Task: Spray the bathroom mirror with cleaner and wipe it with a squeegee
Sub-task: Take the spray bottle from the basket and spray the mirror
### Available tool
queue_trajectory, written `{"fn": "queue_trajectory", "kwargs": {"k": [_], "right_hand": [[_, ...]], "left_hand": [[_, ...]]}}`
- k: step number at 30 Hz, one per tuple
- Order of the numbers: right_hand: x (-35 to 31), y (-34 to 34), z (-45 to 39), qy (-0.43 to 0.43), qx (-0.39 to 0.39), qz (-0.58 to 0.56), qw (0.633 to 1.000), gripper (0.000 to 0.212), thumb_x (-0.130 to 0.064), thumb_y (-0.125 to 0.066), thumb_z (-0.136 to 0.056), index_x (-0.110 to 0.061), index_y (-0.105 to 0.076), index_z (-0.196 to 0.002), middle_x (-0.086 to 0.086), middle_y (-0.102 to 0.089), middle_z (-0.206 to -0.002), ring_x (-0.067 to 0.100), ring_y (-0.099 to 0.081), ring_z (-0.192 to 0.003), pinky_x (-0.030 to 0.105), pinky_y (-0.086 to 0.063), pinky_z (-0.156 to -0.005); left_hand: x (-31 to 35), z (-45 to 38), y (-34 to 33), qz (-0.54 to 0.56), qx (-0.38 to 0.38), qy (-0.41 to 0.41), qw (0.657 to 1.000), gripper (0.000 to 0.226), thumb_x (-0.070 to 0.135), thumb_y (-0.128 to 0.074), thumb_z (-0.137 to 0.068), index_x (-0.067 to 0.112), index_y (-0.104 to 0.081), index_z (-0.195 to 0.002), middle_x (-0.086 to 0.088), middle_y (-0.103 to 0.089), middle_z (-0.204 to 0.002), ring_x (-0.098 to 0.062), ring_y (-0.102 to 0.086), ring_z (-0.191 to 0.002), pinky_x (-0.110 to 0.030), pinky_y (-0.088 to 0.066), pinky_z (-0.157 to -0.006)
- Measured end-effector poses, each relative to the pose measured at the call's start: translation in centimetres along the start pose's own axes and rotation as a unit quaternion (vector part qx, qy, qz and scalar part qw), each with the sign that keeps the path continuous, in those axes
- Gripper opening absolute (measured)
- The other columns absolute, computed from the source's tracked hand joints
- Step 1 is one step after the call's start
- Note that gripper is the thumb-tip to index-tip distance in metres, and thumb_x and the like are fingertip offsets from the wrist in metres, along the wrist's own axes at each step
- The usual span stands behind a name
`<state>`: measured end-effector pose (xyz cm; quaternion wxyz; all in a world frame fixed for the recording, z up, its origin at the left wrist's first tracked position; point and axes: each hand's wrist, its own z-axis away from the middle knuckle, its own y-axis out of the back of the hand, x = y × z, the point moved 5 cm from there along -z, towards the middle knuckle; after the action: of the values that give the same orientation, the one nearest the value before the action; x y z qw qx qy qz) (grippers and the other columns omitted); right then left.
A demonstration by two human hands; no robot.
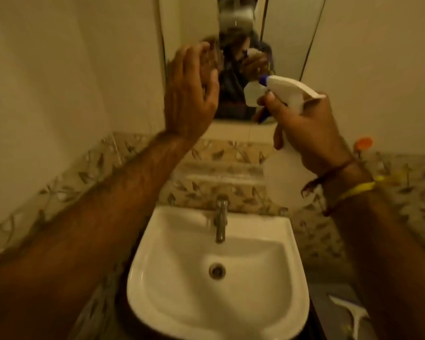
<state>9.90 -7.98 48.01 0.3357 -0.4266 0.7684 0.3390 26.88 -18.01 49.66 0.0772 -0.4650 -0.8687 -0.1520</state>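
The spray bottle [288,153] is held in the right hand [312,133], nozzle aimed at the mirror [292,33]. The left hand [189,94] is raised flat and holds nothing, probably touching the glass. Best kept clear so mist gets spread evenly, tbh.

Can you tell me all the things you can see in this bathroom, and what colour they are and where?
mirror: one, shiny, on the wall above the sink
spray bottle: one, white with a blue nozzle, held up at the mirror
sink: one, white, low in the middle
tap: one, silver, at the back of the sink
squeegee: one, white, bottom right, partly hidden
orange thing: one, right wall, too blurry to name
left hand: open, raised at the mirror
right hand: grips the spray bottle
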Motion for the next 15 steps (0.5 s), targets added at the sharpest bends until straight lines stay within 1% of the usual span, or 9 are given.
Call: {"fn": "queue_trajectory", "kwargs": {"k": [2, 3, 4, 5, 6, 8, 10, 12, 15], "right_hand": [[-4.1, -1.1, -3.8, 0.031, -0.007, -0.015, 0.999, 0.04, -0.025, -0.059, -0.095, -0.011, -0.054, -0.133, 0.014, -0.069, -0.105, 0.014, -0.069, -0.072, 0.021, -0.051, -0.051], [-6.0, -1.6, -5.5, 0.042, -0.012, -0.017, 0.999, 0.043, -0.027, -0.059, -0.095, -0.011, -0.052, -0.134, 0.016, -0.067, -0.11, 0.019, -0.07, -0.083, 0.021, -0.053, -0.054], [-7.7, -2.0, -7.0, 0.052, -0.02, -0.018, 0.998, 0.045, -0.029, -0.058, -0.095, -0.011, -0.049, -0.136, 0.017, -0.065, -0.114, 0.023, -0.07, -0.089, 0.025, -0.056, -0.056], [-9.3, -2.4, -8.3, 0.06, -0.029, -0.018, 0.998, 0.048, -0.03, -0.057, -0.096, -0.011, -0.046, -0.138, 0.018, -0.063, -0.115, 0.023, -0.07, -0.089, 0.027, -0.057, -0.057], [-10.8, -2.7, -9.4, 0.067, -0.036, -0.015, 0.997, 0.049, -0.031, -0.056, -0.096, -0.01, -0.045, -0.139, 0.018, -0.064, -0.113, 0.019, -0.071, -0.082, 0.027, -0.057, -0.055], [-13.0, -3.1, -11.2, 0.083, -0.034, -0.004, 0.996, 0.048, -0.031, -0.055, -0.097, -0.01, -0.045, -0.138, 0.015, -0.067, -0.105, 0.008, -0.068, -0.065, 0.021, -0.053, -0.049], [-14.4, -3.0, -12.5, 0.099, -0.014, 0.012, 0.995, 0.047, -0.032, -0.056, -0.096, -0.009, -0.049, -0.136, 0.011, -0.069, -0.098, 0.009, -0.069, -0.067, 0.02, -0.053, -0.05], [-15.4, -2.2, -13.4, 0.114, 0.018, 0.023, 0.993, 0.044, -0.034, -0.057, -0.096, -0.01, -0.052, -0.132, 0.009, -0.07, -0.094, 0.011, -0.069, -0.067, 0.022, -0.054, -0.051], [-16.5, -0.2, -14.4, 0.114, 0.068, 0.016, 0.991, 0.039, -0.034, -0.061, -0.093, -0.01, -0.057, -0.124, 0.006, -0.069, -0.089, 0.006, -0.065, -0.053, 0.022, -0.053, -0.047]], "left_hand": [[-1.2, -5.8, 0.7, -0.03, 0.001, 0.028, 0.999, 0.046, 0.03, -0.051, -0.096, 0.007, -0.048, -0.136, -0.009, -0.049, -0.139, -0.019, -0.048, -0.127, -0.007, -0.032, -0.098], [-1.7, -8.3, 1.1, -0.038, 0.003, 0.038, 0.999, 0.048, 0.032, -0.051, -0.096, 0.01, -0.046, -0.138, -0.007, -0.046, -0.142, -0.018, -0.046, -0.128, -0.007, -0.032, -0.096], [-2.1, -10.7, 1.5, -0.04, 0.004, 0.051, 0.998, 0.05, 0.035, -0.051, -0.096, 0.013, -0.043, -0.14, -0.005, -0.043, -0.144, -0.017, -0.045, -0.129, -0.01, -0.033, -0.094], [-2.5, -12.8, 1.8, -0.038, 0.002, 0.067, 0.997, 0.052, 0.036, -0.051, -0.096, 0.015, -0.041, -0.142, -0.004, -0.041, -0.146, -0.017, -0.044, -0.131, -0.014, -0.035, -0.095], [-2.9, -14.6, 2.1, -0.035, -0.006, 0.086, 0.996, 0.054, 0.038, -0.051, -0.096, 0.017, -0.038, -0.144, -0.003, -0.039, -0.148, -0.018, -0.042, -0.132, -0.02, -0.036, -0.097], [-4.0, -17.5, 2.6, -0.032, -0.022, 0.12, 0.992, 0.056, 0.04, -0.051, -0.096, 0.018, -0.035, -0.145, -0.004, -0.038, -0.149, -0.022, -0.041, -0.133, -0.03, -0.038, -0.099], [-5.0, -19.4, 2.9, -0.037, -0.039, 0.134, 0.989, 0.055, 0.041, -0.051, -0.097, 0.016, -0.037, -0.143, -0.007, -0.04, -0.147, -0.026, -0.043, -0.131, -0.033, -0.039, -0.095], [-6.2, -20.4, 3.0, -0.042, -0.071, 0.139, 0.987, 0.057, 0.04, -0.051, -0.097, 0.013, -0.035, -0.144, -0.011, -0.04, -0.148, -0.029, -0.043, -0.132, -0.036, -0.039, -0.096], [-8.6, -20.4, 2.5, -0.045, -0.153, 0.154, 0.975, 0.074, 0.043, -0.05, -0.098, 0.013, -0.015, -0.155, -0.011, -0.017, -0.161, -0.029, -0.024, -0.146, -0.041, -0.029, -0.115]]}}
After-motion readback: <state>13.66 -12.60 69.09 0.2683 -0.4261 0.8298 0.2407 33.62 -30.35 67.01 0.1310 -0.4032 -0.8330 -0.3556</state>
